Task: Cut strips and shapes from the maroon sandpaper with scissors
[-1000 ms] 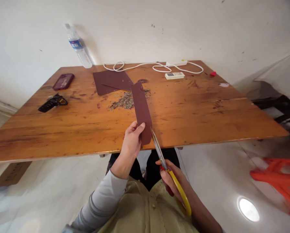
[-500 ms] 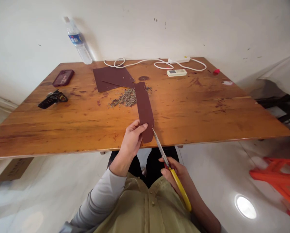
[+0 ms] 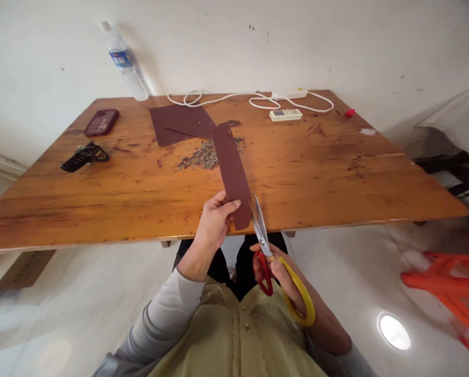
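Observation:
My left hand (image 3: 215, 217) pinches a long strip of dark maroon paper (image 3: 233, 170) near its lower end, thumb on top. The strip has a notch at its far end and another small cut on its right edge. My right hand (image 3: 283, 269) grips scissors (image 3: 263, 238) with one yellow and one red handle. Their blades are parted, with the tips close beside the strip's right edge; whether they touch it I cannot tell. Beyond the strip lies a heap of small brownish shreds (image 3: 203, 156). Flat maroon sheets (image 3: 175, 123) lie behind the heap.
On the wooden table (image 3: 328, 193) are a dark red phone case (image 3: 101, 122), a black object (image 3: 85, 157), a white remote (image 3: 285, 114) and a power strip (image 3: 293, 94) with its cable. A plastic bottle (image 3: 125, 65) stands by the wall. An orange stool (image 3: 450, 288) is at right.
The scissors have turned and their blades have opened, so the red handle now shows. The strip's far end has shifted slightly left and away from me.

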Demonstrator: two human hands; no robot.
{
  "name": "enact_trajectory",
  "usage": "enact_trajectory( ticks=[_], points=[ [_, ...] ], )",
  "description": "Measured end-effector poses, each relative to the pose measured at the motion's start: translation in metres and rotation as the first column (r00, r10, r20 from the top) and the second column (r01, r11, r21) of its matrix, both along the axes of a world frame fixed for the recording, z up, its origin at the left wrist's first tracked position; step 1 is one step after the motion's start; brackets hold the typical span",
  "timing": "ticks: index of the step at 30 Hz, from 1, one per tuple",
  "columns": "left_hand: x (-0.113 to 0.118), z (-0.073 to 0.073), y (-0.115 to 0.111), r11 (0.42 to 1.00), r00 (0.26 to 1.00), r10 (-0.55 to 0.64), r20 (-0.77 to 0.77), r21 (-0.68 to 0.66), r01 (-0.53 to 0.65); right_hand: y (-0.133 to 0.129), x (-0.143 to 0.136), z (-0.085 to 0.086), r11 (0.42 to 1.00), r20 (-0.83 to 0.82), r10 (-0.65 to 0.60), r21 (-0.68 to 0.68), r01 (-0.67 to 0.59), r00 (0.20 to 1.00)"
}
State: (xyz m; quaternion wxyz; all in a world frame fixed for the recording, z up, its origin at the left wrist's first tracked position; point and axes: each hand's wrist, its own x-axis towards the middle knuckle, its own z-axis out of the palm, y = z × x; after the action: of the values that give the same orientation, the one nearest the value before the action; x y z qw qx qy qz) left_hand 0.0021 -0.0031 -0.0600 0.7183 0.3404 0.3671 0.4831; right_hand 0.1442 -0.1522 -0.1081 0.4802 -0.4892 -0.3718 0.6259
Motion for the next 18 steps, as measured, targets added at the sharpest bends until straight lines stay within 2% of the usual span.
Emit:
enact_trajectory(
  ticks=[3,11,18],
  points=[
    [0.0,0.001,-0.001,0.999,0.999,-0.039,-0.019,0.035,0.039,0.004,0.0,0.001,1.0,0.013,0.015,0.007,-0.015,1.0],
    [0.002,-0.005,-0.002,0.993,0.998,-0.042,-0.052,0.108,0.048,0.007,-0.003,0.012,1.0,0.1,-0.005,-0.007,0.006,0.995],
    [0.002,-0.008,-0.002,0.992,0.997,-0.023,-0.075,0.125,0.033,0.015,-0.001,0.009,1.0,0.103,0.0,0.018,-0.002,0.995]
  ],
)
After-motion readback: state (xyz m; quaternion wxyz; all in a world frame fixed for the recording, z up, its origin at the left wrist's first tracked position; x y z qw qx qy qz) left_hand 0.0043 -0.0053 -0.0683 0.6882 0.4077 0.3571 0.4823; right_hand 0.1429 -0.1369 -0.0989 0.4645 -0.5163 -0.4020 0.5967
